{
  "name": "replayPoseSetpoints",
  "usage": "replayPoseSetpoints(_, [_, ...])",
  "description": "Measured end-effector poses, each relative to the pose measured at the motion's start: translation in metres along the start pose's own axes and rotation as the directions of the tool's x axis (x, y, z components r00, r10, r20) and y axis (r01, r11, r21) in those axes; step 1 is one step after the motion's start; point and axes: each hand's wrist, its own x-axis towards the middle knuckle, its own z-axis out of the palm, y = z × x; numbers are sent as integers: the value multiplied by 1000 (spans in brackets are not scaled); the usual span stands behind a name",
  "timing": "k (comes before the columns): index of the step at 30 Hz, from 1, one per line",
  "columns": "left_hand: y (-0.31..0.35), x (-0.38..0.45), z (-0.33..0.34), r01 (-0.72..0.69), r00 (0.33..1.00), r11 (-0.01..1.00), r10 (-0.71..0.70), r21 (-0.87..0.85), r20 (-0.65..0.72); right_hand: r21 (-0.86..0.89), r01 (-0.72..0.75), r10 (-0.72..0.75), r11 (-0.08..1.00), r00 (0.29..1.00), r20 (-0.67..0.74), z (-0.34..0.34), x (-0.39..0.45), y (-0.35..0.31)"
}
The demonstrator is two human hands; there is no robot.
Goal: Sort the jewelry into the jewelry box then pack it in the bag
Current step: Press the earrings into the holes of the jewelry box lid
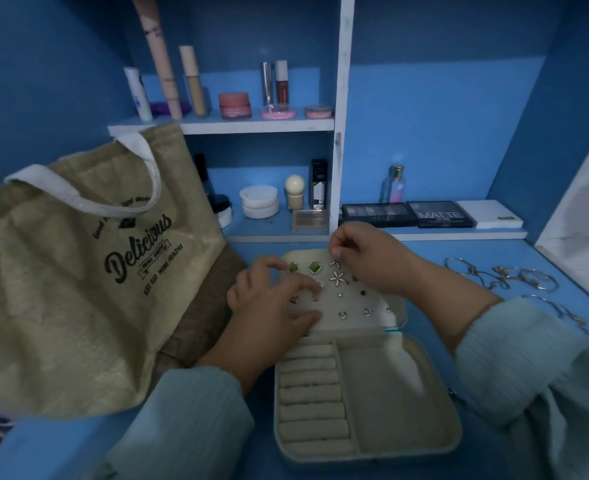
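Observation:
A cream jewelry box [397, 407] lies open on the blue desk, its lid panel [366, 303] studded with several earrings, among them two green square ones [314, 267] and a star-shaped one [337, 278]. My left hand [269, 306] rests on the panel's left side, fingers spread, pressing it down. My right hand [366, 261] hovers at the panel's top, fingertips pinched on a small earring [335, 264]. The ring rolls [312, 396] in the lower tray hold nothing I can see. A beige tote bag [78, 278] printed "Delicious" stands to the left.
Bracelets and bangles [501, 277] lie on the desk to the right of the box. Shelves behind hold cosmetics [234, 105], jars [258, 201] and eyeshadow palettes [438, 213]. A white marbled panel [584, 209] stands at the far right.

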Motion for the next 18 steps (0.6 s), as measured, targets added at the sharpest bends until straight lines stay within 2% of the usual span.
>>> replayPoseSetpoints(3, [7,-4,-1,183,978,978,-192,-96,-85,12,19,-18,1000,1000,-14,-5,-6,-3])
replayPoseSetpoints(6, [6,-4,0,262,958,924,-283,-280,-37,19,35,-34,999,999,-43,-10,-11,-8])
replayPoseSetpoints(8, [5,-4,0,265,961,852,-272,-452,50,21,50,-48,999,997,-52,-14,-15,-11])
replayPoseSetpoints(10, [4,-6,0,263,964,794,-244,-548,110,9,57,-57,998,997,-57,-20,-19,-13])
replayPoseSetpoints(18, [-5,-13,3,186,982,816,-170,-547,79,59,50,-48,997,998,-46,-42,-40,-28])
